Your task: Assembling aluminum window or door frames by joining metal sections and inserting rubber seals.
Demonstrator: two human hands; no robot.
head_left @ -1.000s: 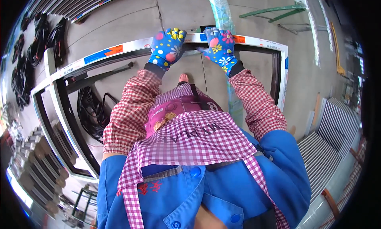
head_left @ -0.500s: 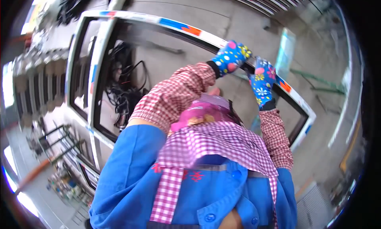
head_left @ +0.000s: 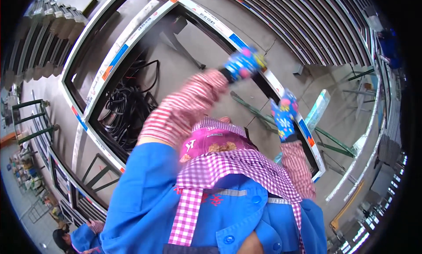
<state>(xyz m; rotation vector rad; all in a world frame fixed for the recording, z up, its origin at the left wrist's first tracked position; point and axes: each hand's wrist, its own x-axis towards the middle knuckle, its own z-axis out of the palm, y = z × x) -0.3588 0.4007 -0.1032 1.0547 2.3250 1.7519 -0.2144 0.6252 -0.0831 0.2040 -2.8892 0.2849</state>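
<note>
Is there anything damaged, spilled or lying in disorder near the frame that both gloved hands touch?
Nothing looks damaged or spilled. The left hand and right hand rest on the white frame. Only the black cords lie in a loose tangle on the floor inside it.

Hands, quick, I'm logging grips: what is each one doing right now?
Left hand: gloved, on the white frame rail; too blurred to tell the grip.
Right hand: gloved, on the same rail; whether it is closed cannot be told.

Head-worn fisheye, steeply downward, close
</note>
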